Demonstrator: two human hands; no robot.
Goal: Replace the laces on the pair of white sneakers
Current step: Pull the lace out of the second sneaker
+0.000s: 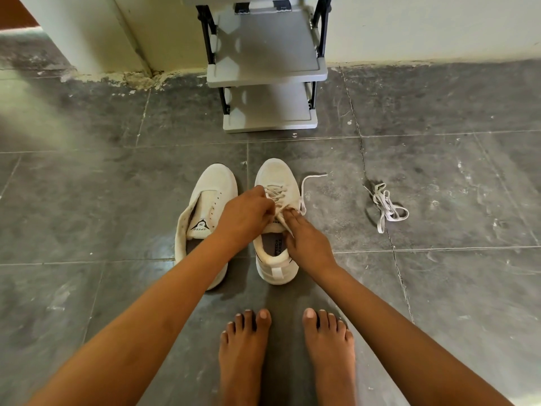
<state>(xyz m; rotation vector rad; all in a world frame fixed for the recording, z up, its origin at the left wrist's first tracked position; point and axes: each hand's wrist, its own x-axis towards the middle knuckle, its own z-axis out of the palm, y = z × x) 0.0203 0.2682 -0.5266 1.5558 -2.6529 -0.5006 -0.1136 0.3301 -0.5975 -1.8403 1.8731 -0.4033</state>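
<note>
Two white sneakers stand side by side on the grey tiled floor, toes pointing away from me. The left sneaker (215, 189) has bare eyelets and its tongue pulled up. The right sneaker (276, 174) carries a white lace (310, 181) through its eyelets, with one loose end trailing off to the right. My left hand (244, 216) pinches the lace over the upper eyelets. My right hand (306, 240) holds the lace at the shoe's collar. A loose white lace (388, 208) lies bunched on the floor further right.
A grey plastic shoe rack (270, 71) with black posts stands against the pale wall ahead. My bare feet (287, 344) are planted on the floor just behind the sneakers. A crack runs through the tiles (439, 186) near the loose lace.
</note>
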